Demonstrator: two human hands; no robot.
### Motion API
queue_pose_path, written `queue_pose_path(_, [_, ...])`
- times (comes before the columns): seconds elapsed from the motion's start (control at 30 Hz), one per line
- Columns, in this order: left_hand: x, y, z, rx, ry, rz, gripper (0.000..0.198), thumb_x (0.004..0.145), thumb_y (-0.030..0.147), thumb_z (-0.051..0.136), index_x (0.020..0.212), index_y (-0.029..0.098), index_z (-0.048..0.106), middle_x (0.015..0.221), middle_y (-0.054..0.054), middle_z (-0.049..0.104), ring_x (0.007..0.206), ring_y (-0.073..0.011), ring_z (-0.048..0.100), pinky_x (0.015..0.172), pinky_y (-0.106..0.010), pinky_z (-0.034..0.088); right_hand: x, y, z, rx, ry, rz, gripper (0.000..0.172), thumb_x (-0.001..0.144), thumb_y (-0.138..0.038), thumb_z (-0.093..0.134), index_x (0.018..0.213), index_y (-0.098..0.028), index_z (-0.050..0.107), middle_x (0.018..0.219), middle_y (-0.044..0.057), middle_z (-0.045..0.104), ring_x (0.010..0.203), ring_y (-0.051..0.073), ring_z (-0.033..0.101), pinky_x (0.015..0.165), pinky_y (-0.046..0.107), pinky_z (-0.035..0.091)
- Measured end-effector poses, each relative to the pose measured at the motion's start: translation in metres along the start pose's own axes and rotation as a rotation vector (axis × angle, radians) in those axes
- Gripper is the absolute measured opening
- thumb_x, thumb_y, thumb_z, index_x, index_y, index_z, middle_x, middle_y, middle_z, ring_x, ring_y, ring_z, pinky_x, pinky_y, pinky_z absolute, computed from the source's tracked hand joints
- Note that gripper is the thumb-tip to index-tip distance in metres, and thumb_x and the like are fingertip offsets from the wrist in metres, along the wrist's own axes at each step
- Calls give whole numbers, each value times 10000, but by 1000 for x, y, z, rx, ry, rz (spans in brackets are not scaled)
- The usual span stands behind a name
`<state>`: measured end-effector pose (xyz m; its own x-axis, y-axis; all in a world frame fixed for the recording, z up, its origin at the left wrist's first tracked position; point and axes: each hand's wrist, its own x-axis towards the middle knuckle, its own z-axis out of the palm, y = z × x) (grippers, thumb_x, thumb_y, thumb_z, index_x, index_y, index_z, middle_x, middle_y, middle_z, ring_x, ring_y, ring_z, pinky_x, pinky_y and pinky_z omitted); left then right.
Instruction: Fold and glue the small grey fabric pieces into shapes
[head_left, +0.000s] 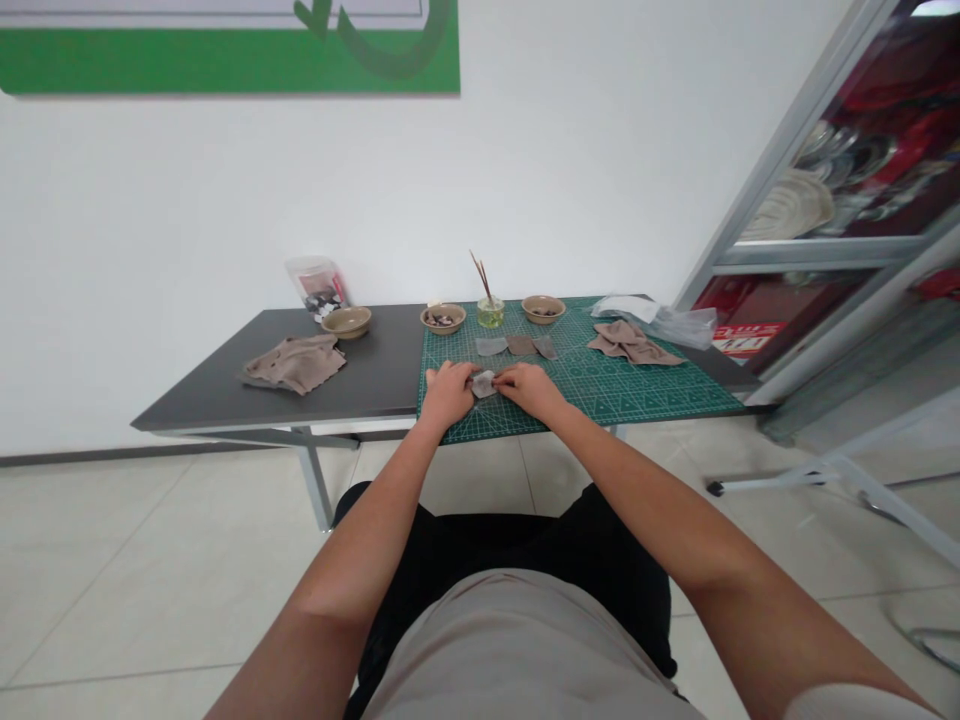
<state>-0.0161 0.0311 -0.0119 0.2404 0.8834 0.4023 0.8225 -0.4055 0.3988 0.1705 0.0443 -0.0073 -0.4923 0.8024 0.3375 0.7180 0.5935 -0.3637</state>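
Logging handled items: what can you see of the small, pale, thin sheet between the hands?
The small, whitish-grey, thin sheet looks like fabric or film, with an irregular outline. It is spread over the green gridded mat, with the left hand and right hand at its opposite sides. Whether it touches the mat is unclear.

A dark table (384, 375) stands beside a white wall (585, 150).

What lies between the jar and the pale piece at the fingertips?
In the head view, a grey patch lies on the mat between the jar and the pale piece, with a brown patch just right of it.
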Motion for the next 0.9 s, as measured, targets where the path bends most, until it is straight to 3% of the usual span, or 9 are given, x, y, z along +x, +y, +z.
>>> queue_pose_path(0.2, [0,2,-5,-15,-40,-35,424,799,63,415,1124,230,631,949,-85,702,1015,-288,543,889,-440,350,9,-16,8,-87,-2,22,189,868,-201,612,952,-215,781,1005,70,752,979,217,658,904,318,458])
queue_pose_path(0.4, [-1,6,-10,-44,-68,-107,436,771,50,416,1090,236,647,946,-63,703,1044,-260,542,928,-431,337,-3,-13,-4,-54,-70,-12,202,878,-211,609,998,-234,770,1023,32,755,999,199,660,902,291,461])
queue_pose_path(0.53, [0,5,-8,-43,-57,-100,417,779,65,413,1072,238,654,942,-65,704,1040,-268,543,918,-440,342,10,-17,-3,-123,-72,35,207,881,-210,599,991,-204,774,1003,70,755,982,215,658,881,303,461])
queue_pose_path(0.7, [-1,5,-7,-15,-33,-87,434,762,53,417,1081,236,646,938,-69,711,1026,-281,542,889,-442,354,12,-32,5,-130,-74,-42,220,902,-226,570,977,-195,774,972,80,753,948,202,654,875,299,445])
queue_pose_path(0.8, [-1,4,-6,-20,-16,-48,441,762,55,429,1103,239,638,938,-66,713,1019,-284,544,897,-453,352,7,-24,1,-104,-87,-67,204,882,-224,592,962,-227,779,974,57,754,956,194,653,878,285,440])
queue_pose_path(0.9, [1,2,-4,-43,-13,-58,405,770,55,430,1052,239,655,916,-67,713,1013,-283,549,909,-459,353,10,-14,-2,-109,-78,11,201,872,-221,596,944,-226,784,966,51,756,941,195,657,855,277,443])
